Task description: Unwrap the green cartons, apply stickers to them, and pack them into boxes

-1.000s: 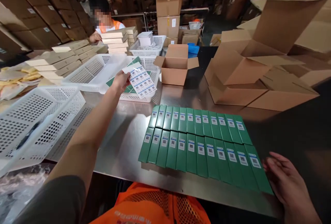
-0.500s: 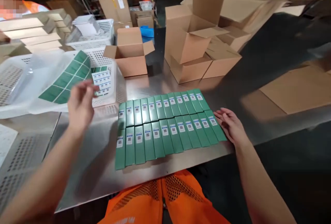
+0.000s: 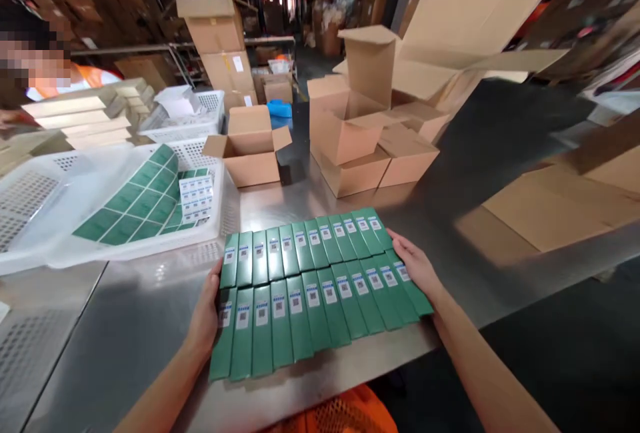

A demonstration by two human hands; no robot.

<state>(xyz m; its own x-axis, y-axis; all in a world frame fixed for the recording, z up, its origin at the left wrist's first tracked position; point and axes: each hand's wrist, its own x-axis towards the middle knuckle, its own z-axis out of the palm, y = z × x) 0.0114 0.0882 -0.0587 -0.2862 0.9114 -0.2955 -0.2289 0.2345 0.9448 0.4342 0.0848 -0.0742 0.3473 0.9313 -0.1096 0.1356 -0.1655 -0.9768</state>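
Two rows of slim green boxes [image 3: 310, 283], each with a white barcode label, lie side by side on the steel table [image 3: 125, 326] in front of me. My left hand [image 3: 206, 316] presses flat against the left end of the rows. At the right end my right hand [image 3: 417, 266] rests against the last boxes. Both hands have their fingers extended and hold nothing. A sheet of white labels [image 3: 196, 195] lies in the white basket [image 3: 65, 253] to the left, on top of flat green sheets [image 3: 135, 203].
An open small carton [image 3: 250, 149] and several more open cartons [image 3: 360, 139] stand behind the boxes. Flat cardboard [image 3: 560, 203] lies at right. A person in orange sits at far left behind stacked beige boxes [image 3: 80, 119]. More white baskets [image 3: 193, 116] stand at the back.
My left hand put the label sheet into the white basket and came back to the left end of the green boxes. My right hand slid along the right end. The view shifted.
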